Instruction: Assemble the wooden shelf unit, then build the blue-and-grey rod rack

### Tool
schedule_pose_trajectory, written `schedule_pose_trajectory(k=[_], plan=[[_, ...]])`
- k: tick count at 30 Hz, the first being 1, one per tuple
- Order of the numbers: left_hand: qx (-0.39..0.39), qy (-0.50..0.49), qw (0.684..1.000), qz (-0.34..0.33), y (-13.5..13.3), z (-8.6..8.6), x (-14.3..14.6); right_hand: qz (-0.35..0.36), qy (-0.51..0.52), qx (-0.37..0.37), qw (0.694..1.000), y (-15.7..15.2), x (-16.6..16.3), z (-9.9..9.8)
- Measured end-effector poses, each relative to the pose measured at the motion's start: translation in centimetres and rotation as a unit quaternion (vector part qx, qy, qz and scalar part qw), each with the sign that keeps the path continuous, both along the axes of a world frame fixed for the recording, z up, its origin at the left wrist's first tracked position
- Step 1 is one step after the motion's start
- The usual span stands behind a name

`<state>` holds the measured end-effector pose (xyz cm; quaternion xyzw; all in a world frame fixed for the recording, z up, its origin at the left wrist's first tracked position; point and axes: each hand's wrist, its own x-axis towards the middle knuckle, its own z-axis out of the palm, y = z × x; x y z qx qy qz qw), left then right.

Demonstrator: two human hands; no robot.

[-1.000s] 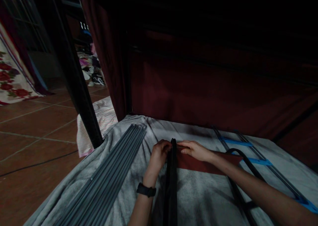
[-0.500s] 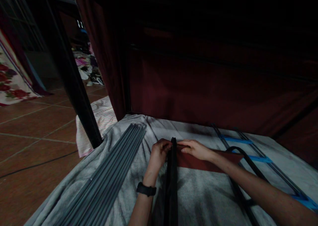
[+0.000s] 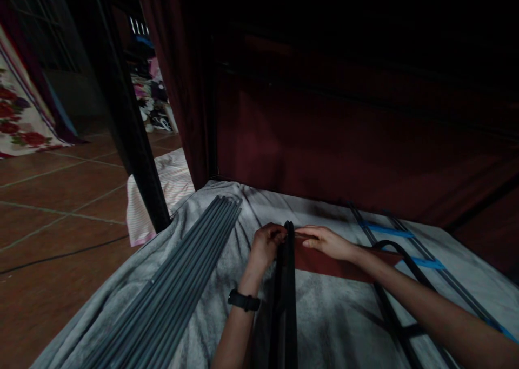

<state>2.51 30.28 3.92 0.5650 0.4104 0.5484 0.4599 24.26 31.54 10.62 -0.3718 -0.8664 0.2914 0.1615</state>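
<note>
My left hand (image 3: 266, 244), with a black watch on its wrist, is curled closed against the far end of a pair of black rods (image 3: 286, 298) that run toward me over a grey cloth (image 3: 332, 320). My right hand (image 3: 326, 242) lies on a dark red fabric panel (image 3: 324, 261) just right of the rods, its fingers pinching the panel's edge next to the rod tips. Both hands nearly meet at the rod ends.
A bundle of grey metal tubes (image 3: 178, 298) lies on the cloth to the left. Black rods with blue connectors (image 3: 421, 262) lie to the right. A dark red fabric wall (image 3: 344, 142) rises behind. A black post (image 3: 133, 142) and a striped cloth (image 3: 162, 190) stand on the tiled floor (image 3: 57, 206).
The view has shifted slightly; both hands stay at the rod ends with almost no movement.
</note>
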Motion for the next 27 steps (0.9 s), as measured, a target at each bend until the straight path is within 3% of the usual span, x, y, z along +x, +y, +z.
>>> schedule_pose_trajectory(k=[7, 16, 27], plan=[[0.013, -0.019, 1.000, -0.011, 0.3, -0.4, 0.4, -0.012, -0.012, -0.009, 1.000, 0.1, 0.4, -0.3], [0.055, 0.035, 0.998, -0.008, -0.4, 1.0, 0.1, -0.025, -0.003, -0.010, 1.000, 0.0, 0.4, -0.5], [0.024, 0.021, 0.999, -0.019, -0.9, 1.7, 2.3, -0.050, -0.016, -0.003, 0.999, -0.2, 0.1, -0.6]])
